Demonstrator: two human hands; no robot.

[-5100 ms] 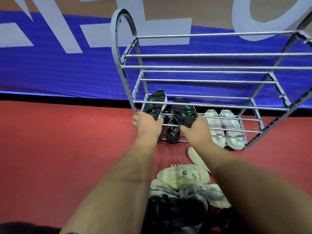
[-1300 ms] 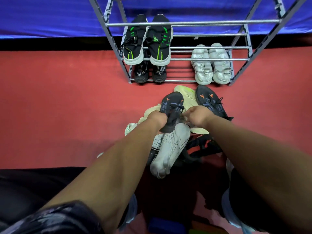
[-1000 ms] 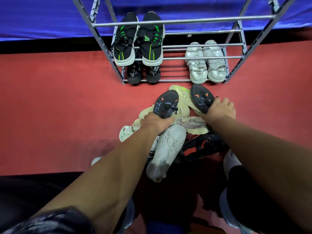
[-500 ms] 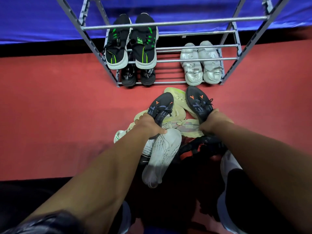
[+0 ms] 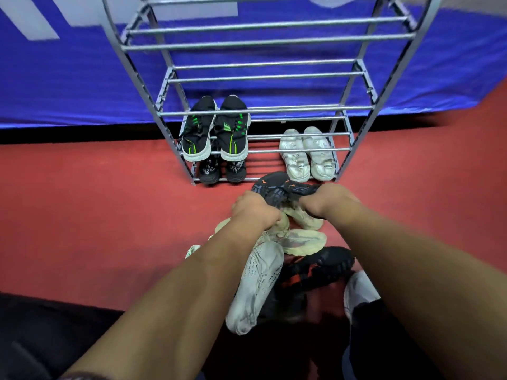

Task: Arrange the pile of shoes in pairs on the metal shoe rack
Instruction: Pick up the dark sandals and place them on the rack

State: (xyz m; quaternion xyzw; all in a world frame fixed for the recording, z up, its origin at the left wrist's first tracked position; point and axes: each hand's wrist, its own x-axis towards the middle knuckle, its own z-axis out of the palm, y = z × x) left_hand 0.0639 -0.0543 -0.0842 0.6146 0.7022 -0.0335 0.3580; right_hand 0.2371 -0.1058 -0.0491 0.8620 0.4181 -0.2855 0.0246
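My left hand (image 5: 253,209) grips one dark grey shoe with orange marks (image 5: 270,187). My right hand (image 5: 327,200) grips its mate (image 5: 300,189). Both shoes are held close together just above the pile and in front of the metal shoe rack (image 5: 175,133). On the rack, a black pair with green stripes (image 5: 215,135) sits on the second shelf at the left. A black pair (image 5: 222,170) sits below it on the bottom shelf, and a white pair (image 5: 306,154) sits at the bottom right.
The pile on the red floor (image 5: 96,215) holds pale yellow shoes (image 5: 301,239), a white knit shoe (image 5: 258,283) and a black shoe with red patches (image 5: 321,266). A blue banner (image 5: 68,78) hangs behind the rack. The upper shelves are bare.
Both hands have lifted the two dark grey shoes off the pile and brought them together. My view has tilted up, showing more of the rack.
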